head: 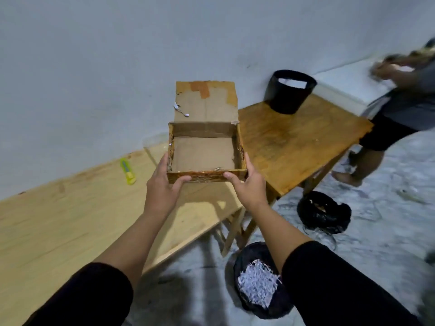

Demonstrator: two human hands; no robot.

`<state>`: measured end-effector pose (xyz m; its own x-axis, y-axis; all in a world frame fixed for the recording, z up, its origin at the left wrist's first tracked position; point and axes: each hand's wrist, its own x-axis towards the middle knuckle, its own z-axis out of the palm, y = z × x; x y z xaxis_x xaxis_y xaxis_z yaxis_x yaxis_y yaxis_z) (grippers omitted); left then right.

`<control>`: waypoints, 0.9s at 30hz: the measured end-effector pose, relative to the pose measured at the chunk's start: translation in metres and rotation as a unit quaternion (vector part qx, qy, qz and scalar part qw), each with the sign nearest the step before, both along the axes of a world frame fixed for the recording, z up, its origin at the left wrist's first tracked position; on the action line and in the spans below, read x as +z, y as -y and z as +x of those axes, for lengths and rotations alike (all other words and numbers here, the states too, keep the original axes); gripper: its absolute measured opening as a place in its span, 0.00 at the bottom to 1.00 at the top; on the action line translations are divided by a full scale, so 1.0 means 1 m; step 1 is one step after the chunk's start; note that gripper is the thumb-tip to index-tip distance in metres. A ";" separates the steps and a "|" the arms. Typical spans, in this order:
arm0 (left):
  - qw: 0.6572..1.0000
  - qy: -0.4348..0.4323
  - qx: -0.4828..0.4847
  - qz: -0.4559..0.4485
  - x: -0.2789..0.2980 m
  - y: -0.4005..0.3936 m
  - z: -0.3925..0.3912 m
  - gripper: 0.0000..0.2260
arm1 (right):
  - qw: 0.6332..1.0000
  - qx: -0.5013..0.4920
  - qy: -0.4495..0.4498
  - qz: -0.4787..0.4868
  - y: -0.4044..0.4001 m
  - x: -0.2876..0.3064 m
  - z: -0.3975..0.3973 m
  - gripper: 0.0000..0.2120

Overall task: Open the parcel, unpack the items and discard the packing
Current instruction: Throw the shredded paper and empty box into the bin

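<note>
Both hands, left hand (164,182) and right hand (248,184), hold the open brown cardboard box (204,154) above the pale wooden counter (58,222), thumbs hooked over its near wall, the other fingers wrapped along its sides and partly hidden. The box looks empty, lid flap upright. A black bin with shredded white paper (259,285) sits on the floor, partly covered by the right forearm; a person at far right is blurred and cut off.

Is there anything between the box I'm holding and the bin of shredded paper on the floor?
Nothing visible. Both hands, left hand and right hand, hold the empty cardboard box in the air; the floor bin sits open below your right forearm.
</note>
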<state>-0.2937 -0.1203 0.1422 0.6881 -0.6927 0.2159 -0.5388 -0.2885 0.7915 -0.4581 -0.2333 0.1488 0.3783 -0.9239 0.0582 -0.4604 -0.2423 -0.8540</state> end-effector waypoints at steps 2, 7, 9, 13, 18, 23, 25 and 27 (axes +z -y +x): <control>0.999 -0.002 -0.041 -0.003 0.001 0.030 -0.026 0.36 | 0.999 -0.043 -0.001 -0.002 0.015 0.003 -0.035 0.39; 0.986 -0.007 -0.169 0.006 -0.005 0.089 -0.105 0.36 | 0.986 -0.169 0.001 0.010 0.029 -0.002 -0.131 0.38; 0.974 -0.008 -0.227 0.021 -0.011 0.108 -0.136 0.36 | 0.976 -0.218 0.001 0.017 0.027 -0.010 -0.166 0.38; 0.941 -0.020 -0.333 0.055 -0.034 0.132 -0.187 0.36 | 0.946 -0.323 -0.008 0.039 0.011 -0.034 -0.222 0.37; 0.901 -0.027 -0.420 0.109 -0.077 0.135 -0.225 0.36 | 0.918 -0.391 -0.021 0.059 -0.023 -0.078 -0.256 0.34; 0.876 -0.030 -0.452 0.165 -0.146 0.123 -0.233 0.35 | 0.893 -0.425 -0.034 0.142 -0.048 -0.148 -0.262 0.36; 0.864 -0.031 -0.465 0.190 -0.177 0.122 -0.232 0.35 | 0.884 -0.432 -0.032 0.174 -0.055 -0.177 -0.261 0.37; 0.850 -0.025 -0.479 0.220 -0.208 0.121 -0.232 0.35 | 0.877 -0.434 -0.030 0.202 -0.060 -0.206 -0.260 0.37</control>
<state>-0.5254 -0.2413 -0.0657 -0.2360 -0.9463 -0.2211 -0.6624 -0.0098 0.7491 -0.7185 -0.1737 -0.0567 -0.4875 -0.8058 -0.3363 -0.3683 0.5390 -0.7575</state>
